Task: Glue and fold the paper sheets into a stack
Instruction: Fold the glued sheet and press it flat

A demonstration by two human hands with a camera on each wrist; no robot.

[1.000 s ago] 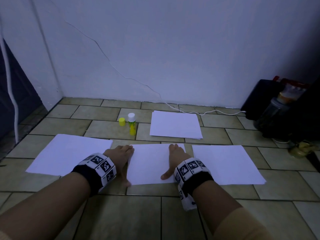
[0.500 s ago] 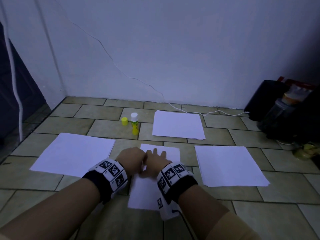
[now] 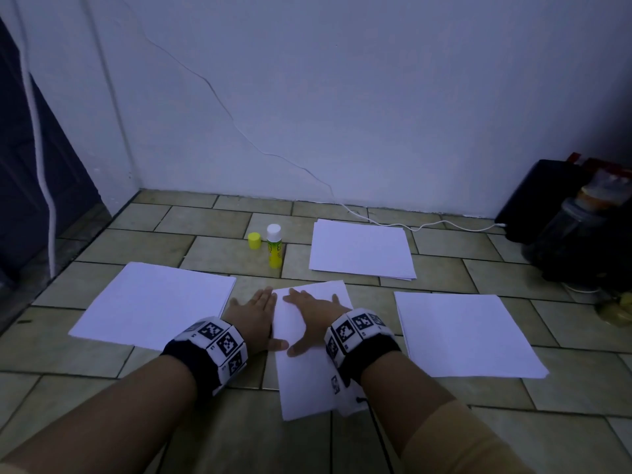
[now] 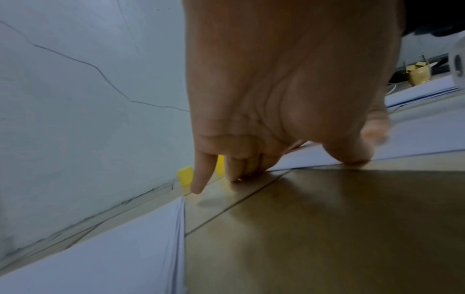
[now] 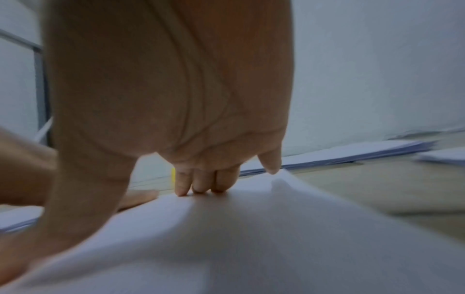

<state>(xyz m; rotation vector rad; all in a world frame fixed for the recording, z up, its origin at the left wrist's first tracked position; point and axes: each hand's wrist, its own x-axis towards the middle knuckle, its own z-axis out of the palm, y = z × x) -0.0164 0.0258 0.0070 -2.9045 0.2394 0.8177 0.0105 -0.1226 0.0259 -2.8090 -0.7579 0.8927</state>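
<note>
One folded sheet [image 3: 307,354] lies at six o'clock under the flat, spread right hand [image 3: 316,311], the left hand [image 3: 254,314] flat beside its edge, holding nothing, while three piles at nine, twelve and three o'clock apparently remain unfolded, glue stick [image 3: 274,246] uncapped.

Dim, bluish light; head view sharp w/ edge warp; right wrist blurred.

Folded white sheet [image 3: 307,354] flat on tiled floor, long and narrow, between left paper stack [image 3: 154,302] and right stack [image 3: 465,333]; third stack [image 3: 360,248] beyond, beside upright uncapped glue stick [image 3: 274,246], yellow cap [image 3: 254,240].
</note>
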